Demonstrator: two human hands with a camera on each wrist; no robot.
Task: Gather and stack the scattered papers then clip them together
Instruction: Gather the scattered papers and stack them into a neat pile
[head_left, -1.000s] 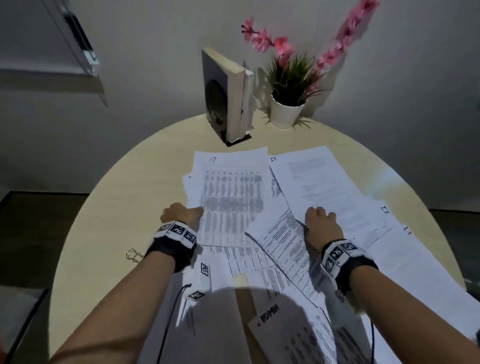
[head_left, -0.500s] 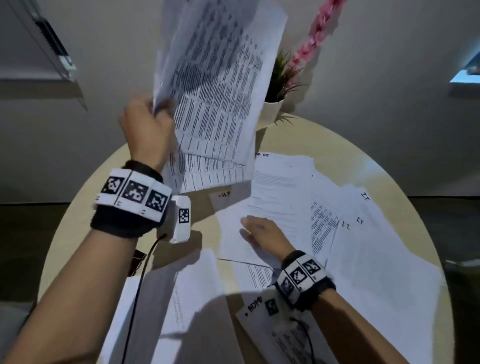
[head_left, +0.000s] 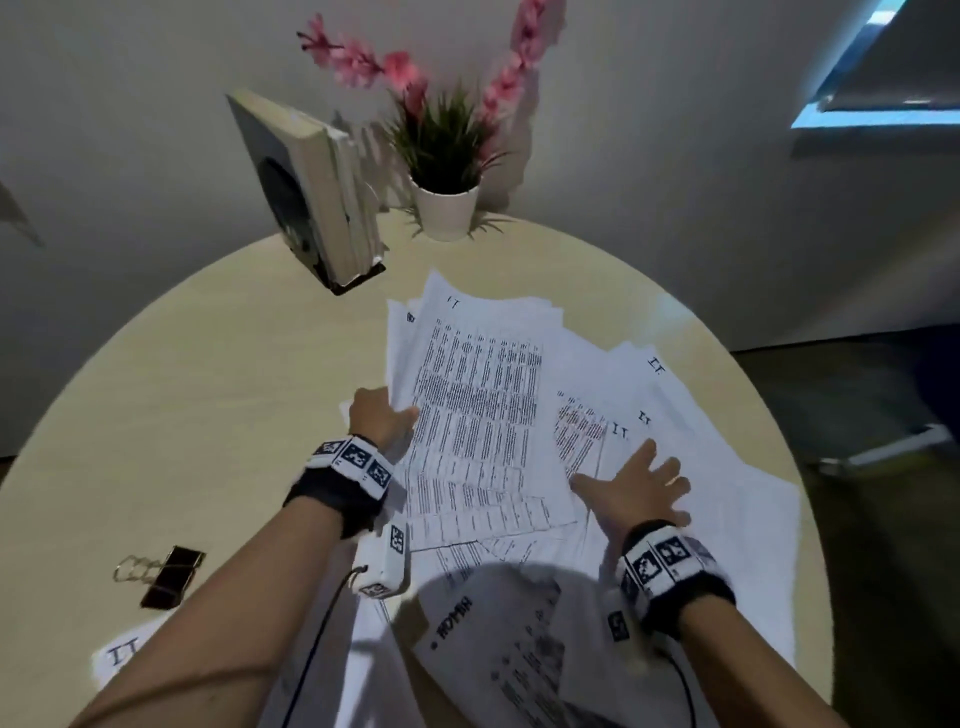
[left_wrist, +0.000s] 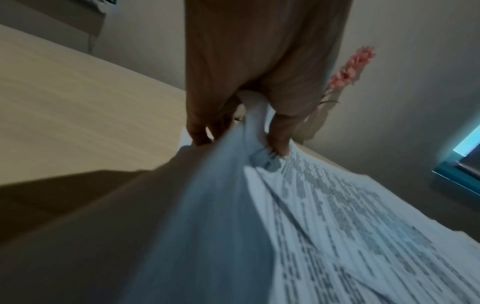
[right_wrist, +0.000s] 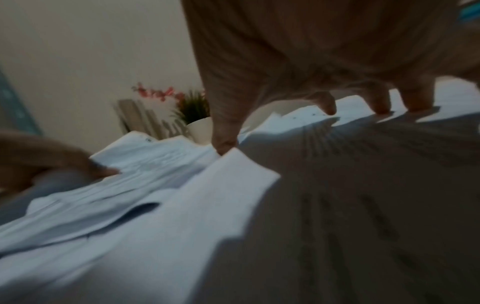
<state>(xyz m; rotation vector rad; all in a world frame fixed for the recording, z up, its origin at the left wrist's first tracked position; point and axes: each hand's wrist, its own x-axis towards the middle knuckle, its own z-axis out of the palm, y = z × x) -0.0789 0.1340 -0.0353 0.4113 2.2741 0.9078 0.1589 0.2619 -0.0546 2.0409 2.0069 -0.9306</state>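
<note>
White printed papers (head_left: 478, 410) lie fanned over the right half of the round table (head_left: 208, 395). My left hand (head_left: 382, 418) grips the left edge of a bundle of these sheets (left_wrist: 324, 216), thumb on top and fingers underneath, with the bundle lying over the spread. My right hand (head_left: 636, 488) rests flat with fingers spread on the loose sheets (right_wrist: 233, 205) to the right. A black binder clip (head_left: 169, 574) with wire handles lies on the table at the left, apart from both hands. More sheets (head_left: 519, 649) lie near the front edge, in shadow.
An upright book in a holder (head_left: 311, 192) and a white pot with a pink flowering plant (head_left: 447, 208) stand at the table's far edge. One sheet (head_left: 124, 654) pokes out under my left forearm. Bare tabletop shows on the left.
My left hand, which had lifted a bundle of sheets high, has brought it down onto the spread. My right hand has slid to the right and flattened on the papers.
</note>
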